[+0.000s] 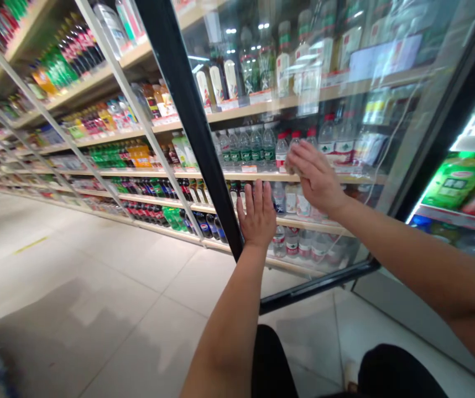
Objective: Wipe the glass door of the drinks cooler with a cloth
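Note:
A black-framed glass door (337, 221) stands swung out in front of me. My left hand (257, 213) rests flat on the glass near the frame's left edge, fingers spread upward. Higher and to the right, my right hand (312, 172) presses a small crumpled beige cloth (292, 166) against the pane. Most of the cloth is hidden under the fingers. Faint smears and reflections show on the upper glass.
Behind the glass and along the left run long shelves (162, 127) of bottled drinks. A lit cooler with a green package (453, 179) is at the right. Pale floor tiles (137, 309) lie below, and a thin cable (395, 132) hangs near the hinge side.

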Action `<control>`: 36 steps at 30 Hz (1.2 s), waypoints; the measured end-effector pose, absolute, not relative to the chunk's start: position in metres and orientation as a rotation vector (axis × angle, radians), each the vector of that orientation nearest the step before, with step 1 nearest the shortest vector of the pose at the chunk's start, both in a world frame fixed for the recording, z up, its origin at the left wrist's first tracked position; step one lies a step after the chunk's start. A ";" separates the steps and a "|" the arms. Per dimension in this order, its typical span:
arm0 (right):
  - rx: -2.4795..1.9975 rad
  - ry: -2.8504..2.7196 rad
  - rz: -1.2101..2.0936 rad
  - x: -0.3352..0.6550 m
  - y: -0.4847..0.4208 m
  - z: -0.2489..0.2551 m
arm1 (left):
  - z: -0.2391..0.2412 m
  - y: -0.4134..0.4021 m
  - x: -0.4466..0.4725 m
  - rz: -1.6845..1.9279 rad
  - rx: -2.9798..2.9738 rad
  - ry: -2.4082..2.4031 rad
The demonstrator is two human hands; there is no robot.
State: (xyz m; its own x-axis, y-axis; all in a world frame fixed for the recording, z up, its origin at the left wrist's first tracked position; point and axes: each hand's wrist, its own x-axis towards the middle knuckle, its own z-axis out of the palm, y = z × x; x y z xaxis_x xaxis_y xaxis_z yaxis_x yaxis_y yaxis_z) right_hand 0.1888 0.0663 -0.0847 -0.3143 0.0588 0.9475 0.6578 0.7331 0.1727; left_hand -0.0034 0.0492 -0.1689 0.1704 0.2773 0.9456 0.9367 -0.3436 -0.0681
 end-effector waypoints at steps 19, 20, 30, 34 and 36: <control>-0.801 -1.692 -0.565 0.190 0.069 -0.077 | -0.169 0.050 -0.004 -1.191 -1.790 -1.247; -0.796 -1.721 -0.585 0.187 0.068 -0.084 | -0.169 0.050 -0.004 -1.191 -1.791 -1.248; -0.751 -1.625 -0.675 0.172 0.069 -0.061 | -0.170 0.050 -0.005 -1.200 -1.756 -1.182; -0.713 -1.747 -0.711 0.166 0.066 -0.070 | -0.171 0.049 -0.005 -1.207 -1.786 -1.215; -0.734 -1.753 -0.702 0.169 0.068 -0.066 | -0.171 0.050 -0.005 -1.205 -1.781 -1.215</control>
